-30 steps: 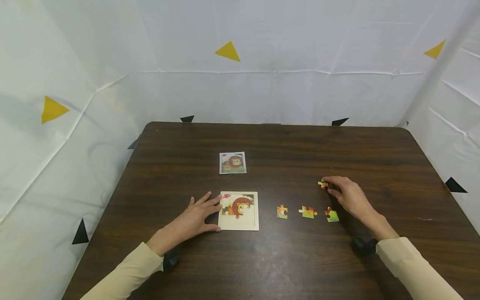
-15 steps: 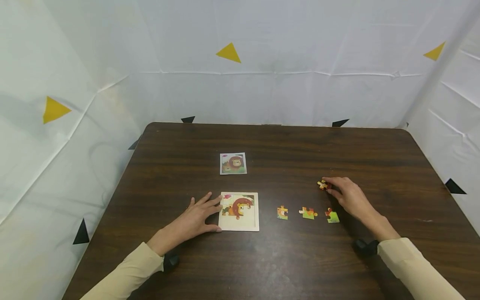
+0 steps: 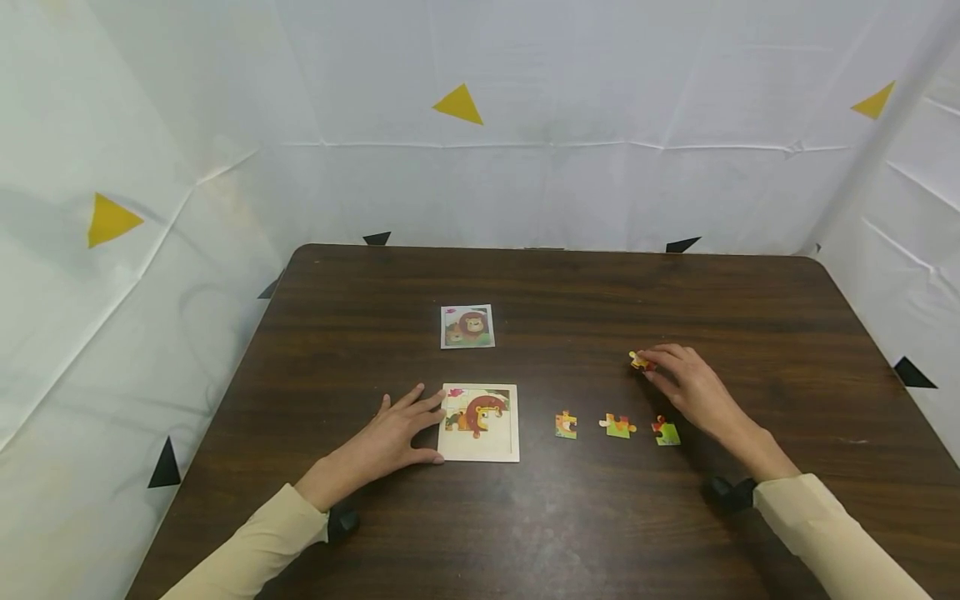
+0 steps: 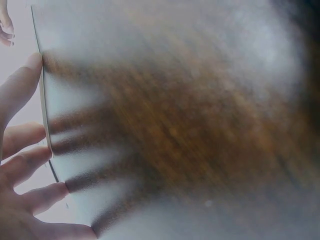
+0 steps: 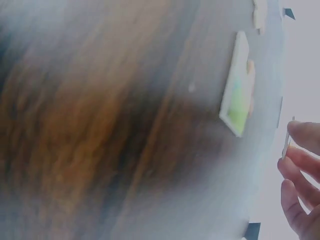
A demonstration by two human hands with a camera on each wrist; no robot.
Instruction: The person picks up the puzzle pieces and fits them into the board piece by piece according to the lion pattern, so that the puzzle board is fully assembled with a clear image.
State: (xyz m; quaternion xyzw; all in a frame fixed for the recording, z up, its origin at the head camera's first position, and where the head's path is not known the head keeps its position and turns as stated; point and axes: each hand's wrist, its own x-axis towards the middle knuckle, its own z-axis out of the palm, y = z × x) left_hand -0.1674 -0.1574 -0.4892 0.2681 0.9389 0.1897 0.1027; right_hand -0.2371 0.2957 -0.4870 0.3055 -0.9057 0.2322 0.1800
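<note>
Nearest the viewer, two cream sleeves are seen entering from about 7 and 5 o'clock over the dark brown wooden table (image 3: 570, 533). The left hand (image 3: 390, 440) is laid flat on the table with its fingers straight and spread, their tips touching the left edge of the square white puzzle tray with a partly built lion picture (image 3: 479, 422); nothing is gripped by it. In the left wrist view the fingers (image 4: 22, 135) are shown lying against a thin pale edge, the rest being blurred.

At 3 o'clock of the tray, three loose pieces are set in a row, apart from one another: a small orange and green jigsaw piece (image 3: 566, 424), then a green and orange jigsaw piece with side tabs (image 3: 617, 426), then a green and red jigsaw piece (image 3: 665, 432). The right hand (image 3: 686, 385) is found just beyond the last of these, toward 1 o'clock of the row. A small yellow and orange jigsaw piece (image 3: 640, 361) is pinched between its curled fingertips and thumb; whether the piece is touching the table cannot be told. In the right wrist view a thin pale piece edge (image 5: 286, 141) is seen at the fingertips.

Farther off, at 12 o'clock of the tray and well apart from it, a small white-bordered lion reference card (image 3: 467, 326) lies flat
</note>
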